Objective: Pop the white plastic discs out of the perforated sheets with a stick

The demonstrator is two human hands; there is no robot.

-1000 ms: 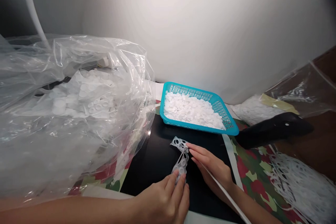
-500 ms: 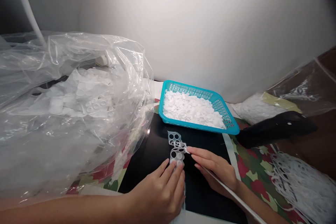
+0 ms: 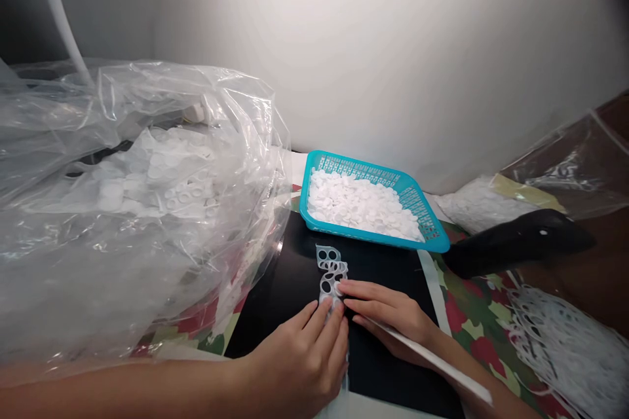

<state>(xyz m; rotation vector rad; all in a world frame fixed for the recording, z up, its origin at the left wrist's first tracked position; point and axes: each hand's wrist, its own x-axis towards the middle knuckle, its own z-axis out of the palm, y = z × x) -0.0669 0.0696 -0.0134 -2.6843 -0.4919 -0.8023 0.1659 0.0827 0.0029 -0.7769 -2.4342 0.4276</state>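
Left hand (image 3: 307, 357), fingertips on a translucent strip with round holes (image 3: 328, 287); right hand (image 3: 398, 314), fingertips at a disc (image 3: 339, 289) on the strip, a flat white stick (image 3: 437, 361) lying along its palm side. Beneath both: black mat (image 3: 275, 288). Beyond: turquoise basket (image 3: 368, 236) holding white discs (image 3: 354, 203). Left: clear plastic bag (image 3: 147, 268) with whitish pieces. Right: dark elongated object (image 3: 515, 242), and a heap of white perforated strips (image 3: 570, 353) on patterned cloth (image 3: 476, 334).
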